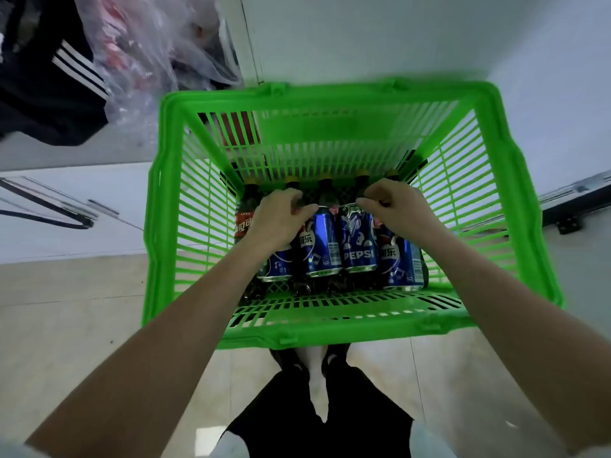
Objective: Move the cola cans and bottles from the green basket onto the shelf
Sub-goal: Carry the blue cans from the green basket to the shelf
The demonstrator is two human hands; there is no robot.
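A green slatted basket (pixel 496 200) stands on the floor in front of me. Several blue Pepsi cans (pixel 358 246) lie side by side on top of dark cola bottles (pixel 246 209) with yellow caps. Both arms reach down into it. My left hand (pixel 276 223) rests over the leftmost can (pixel 276 264), fingers curled around its top end. My right hand (pixel 395 208) hovers over the right-hand cans, thumb and fingers pinching at the top of a can. Whether either hand has a firm hold is hard to tell. No shelf surface is clearly shown.
A white panel (pixel 396 38) rises behind the basket. A clear plastic bag (pixel 148 44) and a dark striped garment (pixel 49 77) hang at the upper left. My legs in black shorts (pixel 317 421) stand on the beige tiled floor (pixel 66 309) just behind the basket.
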